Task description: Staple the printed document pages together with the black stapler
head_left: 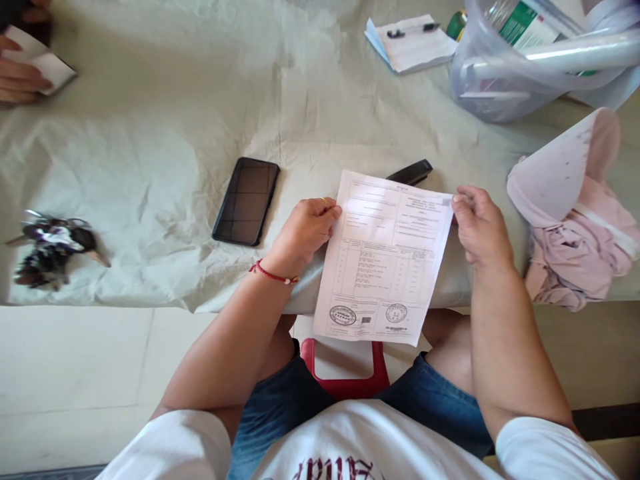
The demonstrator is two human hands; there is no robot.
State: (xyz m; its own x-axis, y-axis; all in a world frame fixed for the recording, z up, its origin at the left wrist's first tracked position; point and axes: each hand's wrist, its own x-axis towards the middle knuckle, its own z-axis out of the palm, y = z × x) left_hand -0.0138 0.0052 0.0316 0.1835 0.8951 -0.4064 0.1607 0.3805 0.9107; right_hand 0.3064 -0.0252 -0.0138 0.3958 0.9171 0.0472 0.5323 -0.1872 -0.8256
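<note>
A printed form (383, 267) with a table of text and round stamps near its bottom is stretched between my two hands. My left hand (311, 230) pinches its upper left edge, thumb on top. At its upper right corner, my right hand (477, 223) is closed on the paper. The sheet hangs tilted over the table's front edge and my lap. Behind its top edge lies a black stapler-like object (413, 172), partly covered by the form. A dark smartphone (246, 201) rests on the table left of my left hand.
A crumpled pale cover (165, 133) spans the table. Hair clips (57, 247) lie at left, pink cloth (580, 227) at right. A clear plastic basket (500, 80) holds bottles and a roll, beside papers with a pen (417, 43). Another person's hand (20, 77) holds something white.
</note>
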